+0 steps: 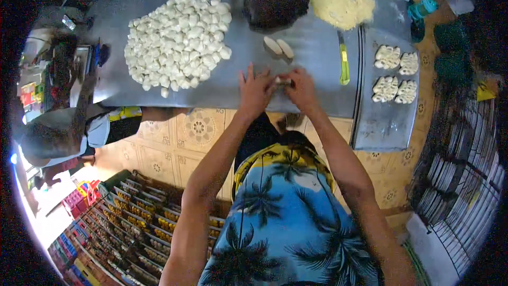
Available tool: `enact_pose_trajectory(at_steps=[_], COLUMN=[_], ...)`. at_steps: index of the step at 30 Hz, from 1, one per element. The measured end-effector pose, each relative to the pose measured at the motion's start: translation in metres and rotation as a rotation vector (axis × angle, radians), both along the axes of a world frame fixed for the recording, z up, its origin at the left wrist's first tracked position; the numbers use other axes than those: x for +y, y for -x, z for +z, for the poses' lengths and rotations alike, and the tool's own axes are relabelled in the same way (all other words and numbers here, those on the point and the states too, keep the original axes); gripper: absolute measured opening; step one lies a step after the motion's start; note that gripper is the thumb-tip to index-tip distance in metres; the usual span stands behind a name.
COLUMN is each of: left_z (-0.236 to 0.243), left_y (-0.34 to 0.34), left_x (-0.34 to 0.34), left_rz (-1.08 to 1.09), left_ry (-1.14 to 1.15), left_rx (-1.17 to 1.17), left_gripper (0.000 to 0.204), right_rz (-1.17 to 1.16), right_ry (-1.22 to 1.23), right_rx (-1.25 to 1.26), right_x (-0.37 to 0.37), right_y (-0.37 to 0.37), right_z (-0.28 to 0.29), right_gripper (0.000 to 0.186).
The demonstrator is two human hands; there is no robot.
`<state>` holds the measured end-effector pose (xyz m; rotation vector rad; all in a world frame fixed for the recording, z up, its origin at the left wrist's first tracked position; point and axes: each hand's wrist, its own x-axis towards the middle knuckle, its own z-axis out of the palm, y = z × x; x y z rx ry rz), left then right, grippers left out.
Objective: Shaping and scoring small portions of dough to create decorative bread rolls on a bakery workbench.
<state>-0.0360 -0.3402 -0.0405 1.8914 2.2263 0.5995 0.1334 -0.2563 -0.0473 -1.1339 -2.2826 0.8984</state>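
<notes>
At the near edge of the metal table, my right hand pinches a small pale piece of dough, its fingers curled around one end. My left hand is beside the other end, its fingers spread over the table and the thumb side close to the dough; whether it touches the piece is hard to tell. Just beyond my hands lie two oval dough pieces, side by side. Farther back sits a big mound of dark paste. To the left spreads a large heap of white dough balls.
Right of the paste lies a pale yellow crumbly heap, with a green-handled knife nearer me. A metal tray on the right carries several shaped dough pieces. Another person is at the left. A loaded rack stands behind me.
</notes>
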Motion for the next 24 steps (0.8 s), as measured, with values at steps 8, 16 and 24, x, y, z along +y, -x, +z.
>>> enact_pose_trajectory(at_steps=[8, 16, 24], left_z=[0.001, 0.000, -0.002], left_y=[0.005, 0.007, 0.010], left_x=[-0.001, -0.004, -0.019], left_rz=[-0.055, -0.062, -0.104], left_ry=[0.068, 0.069, 0.000], left_rx=[0.013, -0.008, -0.058], left_gripper=[0.037, 0.037, 0.045], right_rz=[-0.023, 0.001, 0.107], right_ry=[-0.209, 0.003, -0.251], right_rx=[-0.050, 0.001, 0.062], right_x=[-0.003, -0.007, -0.028], right_y=[-0.004, -0.011, -0.003], right_z=[0.002, 0.011, 0.010], right_gripper=[0.043, 0.037, 0.028])
